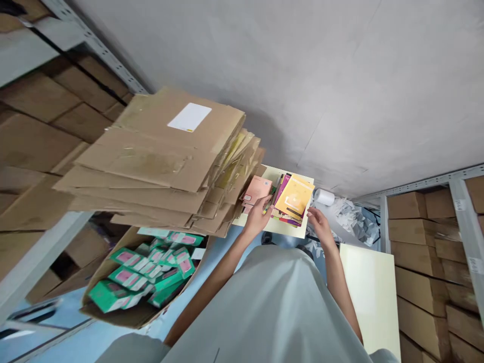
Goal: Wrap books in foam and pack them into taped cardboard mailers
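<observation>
My left hand reaches down to a stack of flat coloured packets lying on a pale yellow board on the floor; its fingers curl at the stack's left edge, touching it. A pink packet lies just left of that hand. My right hand hovers at the stack's right side, fingers loosely bent, holding nothing that I can make out. The top packet is yellow with a white square on it.
A tall pile of flattened cardboard boxes leans at the left. Below it sits an open carton of green and pink boxes. Metal shelves with brown cartons flank both sides. A white roll, crumpled paper and another pale board lie right.
</observation>
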The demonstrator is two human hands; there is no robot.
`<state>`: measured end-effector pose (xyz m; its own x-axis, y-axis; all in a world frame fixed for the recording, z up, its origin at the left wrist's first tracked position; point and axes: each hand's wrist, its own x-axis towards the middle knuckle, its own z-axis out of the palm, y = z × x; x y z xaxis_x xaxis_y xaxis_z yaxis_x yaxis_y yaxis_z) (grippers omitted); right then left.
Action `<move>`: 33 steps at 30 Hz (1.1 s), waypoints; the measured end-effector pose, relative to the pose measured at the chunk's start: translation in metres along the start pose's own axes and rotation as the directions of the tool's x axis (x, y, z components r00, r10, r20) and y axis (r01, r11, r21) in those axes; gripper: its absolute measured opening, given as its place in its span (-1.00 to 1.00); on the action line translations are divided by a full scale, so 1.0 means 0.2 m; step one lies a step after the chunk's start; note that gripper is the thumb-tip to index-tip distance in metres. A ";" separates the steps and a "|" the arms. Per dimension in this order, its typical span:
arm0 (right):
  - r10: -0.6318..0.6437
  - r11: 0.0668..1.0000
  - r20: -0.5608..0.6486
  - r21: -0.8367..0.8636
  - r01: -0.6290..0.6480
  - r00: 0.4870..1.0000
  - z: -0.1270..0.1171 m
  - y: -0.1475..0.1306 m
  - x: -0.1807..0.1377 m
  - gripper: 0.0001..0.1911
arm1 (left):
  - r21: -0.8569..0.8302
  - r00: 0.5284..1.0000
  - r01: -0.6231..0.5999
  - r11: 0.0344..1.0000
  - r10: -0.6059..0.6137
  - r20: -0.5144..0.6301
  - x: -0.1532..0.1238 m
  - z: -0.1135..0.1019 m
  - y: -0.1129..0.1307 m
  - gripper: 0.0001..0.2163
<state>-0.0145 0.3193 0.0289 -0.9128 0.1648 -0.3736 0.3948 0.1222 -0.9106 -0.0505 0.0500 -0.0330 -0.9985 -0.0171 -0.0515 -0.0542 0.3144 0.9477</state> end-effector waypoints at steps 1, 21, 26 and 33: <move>0.012 1.000 -0.006 -0.010 -0.012 1.000 0.03 0.01 0.02 -0.31 | -0.007 1.000 0.016 1.000 -0.016 0.015 0.03 0.01 -0.02 -0.57; 0.013 1.000 -0.124 0.021 -0.011 0.992 0.18 0.23 0.14 -0.49 | 0.181 0.982 -0.023 0.983 -0.011 0.186 0.17 0.09 -0.15 -0.76; 0.000 1.000 -0.216 0.006 0.001 0.976 0.17 0.29 0.13 -0.54 | 0.253 0.990 -0.036 0.967 -0.001 0.142 0.08 0.14 -0.13 -0.79; -0.049 0.999 -0.301 -0.037 0.039 0.952 0.18 0.34 0.08 -0.64 | 0.392 0.977 -0.104 0.914 0.019 0.213 -0.08 0.17 -0.04 -0.77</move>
<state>-0.0062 0.2960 -0.0461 -0.8569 0.4460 -0.2584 0.3623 0.1648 -0.9174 -0.0348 0.0802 -0.0503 -0.9764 0.1918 -0.0991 0.0539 0.6609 0.7485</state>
